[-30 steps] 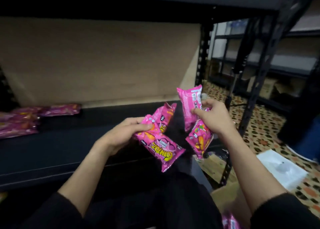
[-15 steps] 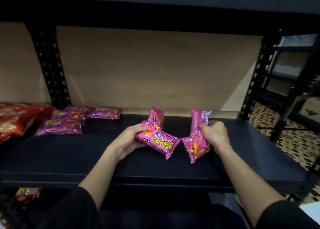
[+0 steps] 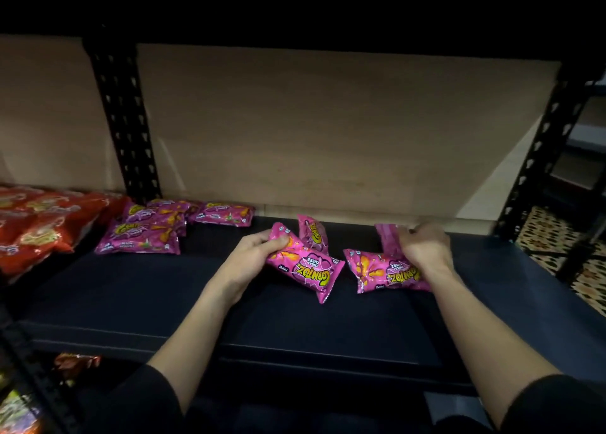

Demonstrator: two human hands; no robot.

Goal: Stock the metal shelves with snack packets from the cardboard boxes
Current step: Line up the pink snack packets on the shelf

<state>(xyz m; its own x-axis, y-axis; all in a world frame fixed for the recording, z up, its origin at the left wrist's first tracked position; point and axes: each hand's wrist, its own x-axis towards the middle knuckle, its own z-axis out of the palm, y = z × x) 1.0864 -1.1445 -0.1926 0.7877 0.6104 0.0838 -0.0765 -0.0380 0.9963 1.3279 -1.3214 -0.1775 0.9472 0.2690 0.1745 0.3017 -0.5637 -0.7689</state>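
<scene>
A second ago both hands were out in front of the shelf (image 3: 164, 296) with the packets up in the air. Now they have gone in over its dark board and come down close to it, so I'd say this batch is about to be set down. The left hand (image 3: 252, 260) grips two pink packets by their left ends. The front packet (image 3: 305, 266) slants, its long axis running from the thumb at back-left toward front-right, and its free corner points at the shelf edge and seems to touch the board. The second packet (image 3: 313, 233) stands more upright behind it, its end toward the brown backboard (image 3: 328, 132). The right hand (image 3: 426, 250) has its fingers curled round its own pair. Its lower packet (image 3: 377, 271) hung end-down half a second ago and now lies nearly flat. Its long axis runs left to right, its free end points toward the left hand, and its lettering is upside down from the person's side. The blurred packet (image 3: 388, 240) behind looks to stand on end. The stocked pile (image 3: 154, 227) of pink packets sits at the back left beside red packets (image 3: 36, 224), well apart from the hands, so these four probably want sliding left to join it
</scene>
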